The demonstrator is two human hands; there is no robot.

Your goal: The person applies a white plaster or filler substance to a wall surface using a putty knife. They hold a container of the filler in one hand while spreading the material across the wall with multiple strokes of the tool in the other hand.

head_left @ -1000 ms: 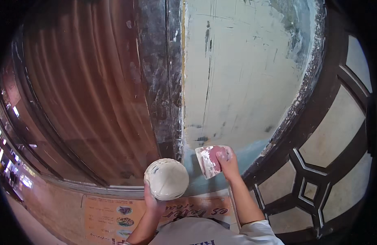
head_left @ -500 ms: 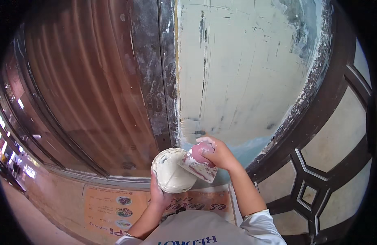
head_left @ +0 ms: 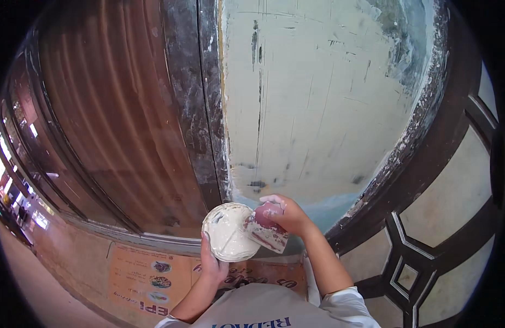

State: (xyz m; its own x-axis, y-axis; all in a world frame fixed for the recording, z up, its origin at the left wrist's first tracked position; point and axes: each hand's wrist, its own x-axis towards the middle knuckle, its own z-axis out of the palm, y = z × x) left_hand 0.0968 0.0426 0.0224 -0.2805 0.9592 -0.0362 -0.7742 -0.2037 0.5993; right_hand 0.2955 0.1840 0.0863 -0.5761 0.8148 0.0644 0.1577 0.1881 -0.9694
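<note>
A round tub [head_left: 234, 258] of white putty [head_left: 226, 234] rests in my left hand [head_left: 212, 261], whose fingers and thumb wrap its left and lower side. In my right hand [head_left: 291, 216], smeared with white, is a reddish putty spreader [head_left: 268, 232] with putty caked on its broad face. The spreader's left end lies over the tub's right side; whether it touches the putty I cannot tell. Above both hands stands a pale door panel [head_left: 318, 115] coated in filler, with dark scratches and patches of blue-grey at its upper right.
A dark, scuffed wooden post [head_left: 189, 93] borders the panel, left of which a reddish-brown curtain [head_left: 107, 120] hangs behind glass. At the right runs a dark lattice frame [head_left: 397, 218] with pale panes. An orange printed banner [head_left: 135, 273] lies below my hands.
The spreader has tilted slightly and shifted down with my right hand, beside the tub. My left hand still holds the tub. The view has turned slightly right.
</note>
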